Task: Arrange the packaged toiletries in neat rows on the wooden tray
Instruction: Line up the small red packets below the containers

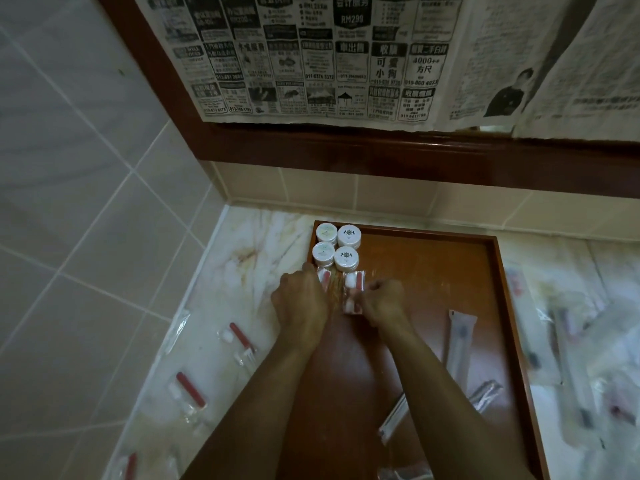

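The wooden tray (433,271) lies on a marble counter. Several round white jars (348,235) stand in two short rows in its far left corner. Just in front of them lie two clear packets side by side, each with a red stick and cotton inside. My left hand (301,299) rests on the left packet (325,278), fingers reaching forward to the tray's left rim. My right hand (381,303) pinches the right packet (353,294) at its right edge with curled fingers.
Long white sachets (460,341) and slim wrapped items (485,396) lie loose on the tray's right half. More red-stick packets (240,337) sit on the counter to the left, and several blurred packets (571,341) to the right. A newspaper-covered mirror (311,64) hangs behind.
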